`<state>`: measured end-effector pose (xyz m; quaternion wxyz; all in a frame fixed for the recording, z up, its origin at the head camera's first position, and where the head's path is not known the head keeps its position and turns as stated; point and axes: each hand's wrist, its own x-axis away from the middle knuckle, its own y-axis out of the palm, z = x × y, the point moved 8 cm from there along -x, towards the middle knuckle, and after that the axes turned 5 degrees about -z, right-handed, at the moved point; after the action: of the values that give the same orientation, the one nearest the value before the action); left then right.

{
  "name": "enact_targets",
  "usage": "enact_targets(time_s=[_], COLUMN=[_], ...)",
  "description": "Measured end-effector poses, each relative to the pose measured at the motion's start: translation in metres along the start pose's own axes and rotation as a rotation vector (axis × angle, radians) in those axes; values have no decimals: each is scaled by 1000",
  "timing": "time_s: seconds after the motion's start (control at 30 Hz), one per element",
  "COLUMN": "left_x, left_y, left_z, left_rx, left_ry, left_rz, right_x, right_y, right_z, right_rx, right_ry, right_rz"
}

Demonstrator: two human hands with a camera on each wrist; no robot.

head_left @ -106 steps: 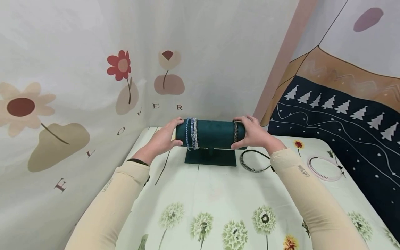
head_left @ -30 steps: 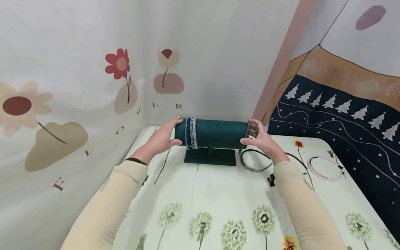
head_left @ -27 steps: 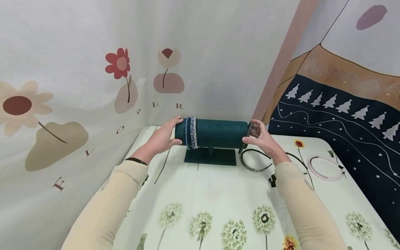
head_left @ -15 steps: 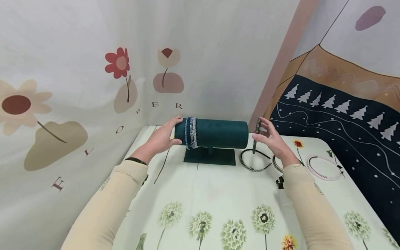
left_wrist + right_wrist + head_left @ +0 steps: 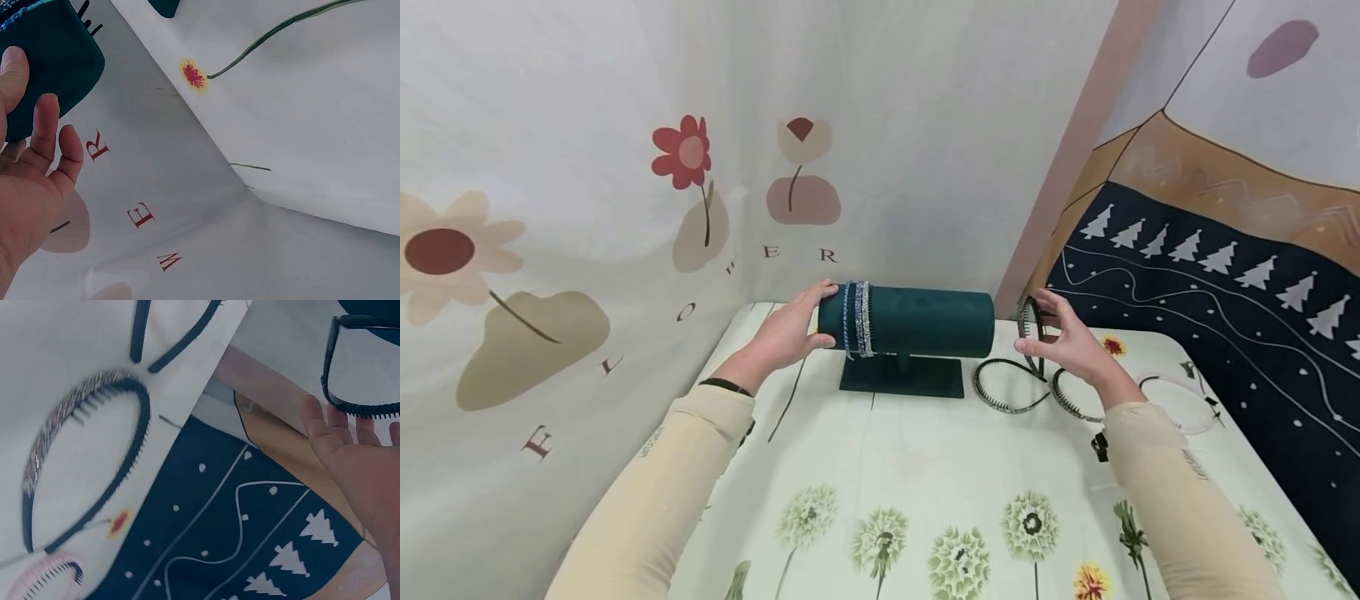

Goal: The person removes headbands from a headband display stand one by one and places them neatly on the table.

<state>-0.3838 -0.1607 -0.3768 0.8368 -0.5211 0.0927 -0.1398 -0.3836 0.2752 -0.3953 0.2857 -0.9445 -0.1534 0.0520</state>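
A dark green velvet headband stand (image 5: 934, 323) has a horizontal roll on a flat base. My left hand (image 5: 784, 335) grips the roll's left end, thumb in front and fingers over the top; the left wrist view shows its fingertips against the velvet (image 5: 62, 72). Three glittery headbands (image 5: 859, 321), in blue and silver, sit round the roll close to that hand. Off the roll's right end, my right hand (image 5: 1072, 343) holds a dark glittery headband (image 5: 1025, 321) upright between thumb and fingers. Its toothed band (image 5: 362, 411) lies along the fingertips in the right wrist view.
On the table (image 5: 917, 467) right of the stand lie a black headband (image 5: 1000, 407), a glittery toothed headband (image 5: 53, 434) partly behind my right wrist in the head view, and a pink headband (image 5: 1187, 431). A patterned curtain (image 5: 910, 167) hangs behind.
The dark headband, earlier round the roll's right end, has slid off rightward with my right hand, and has turned to show its open loop. My left hand stays on the left end.
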Motion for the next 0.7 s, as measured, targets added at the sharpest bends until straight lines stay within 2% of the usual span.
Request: enact_targets(time_s=[0.43,0.7], left_x=[0,1], left_y=[0,0], left_z=[1,0], left_rx=[-5,3], left_ry=[3,1], left_rz=[-6,-10], right_x=[15,21], right_y=[1,18], right_z=[0,4], right_rx=[240,402], right_ry=[-20,-65], right_rz=[-31,-95])
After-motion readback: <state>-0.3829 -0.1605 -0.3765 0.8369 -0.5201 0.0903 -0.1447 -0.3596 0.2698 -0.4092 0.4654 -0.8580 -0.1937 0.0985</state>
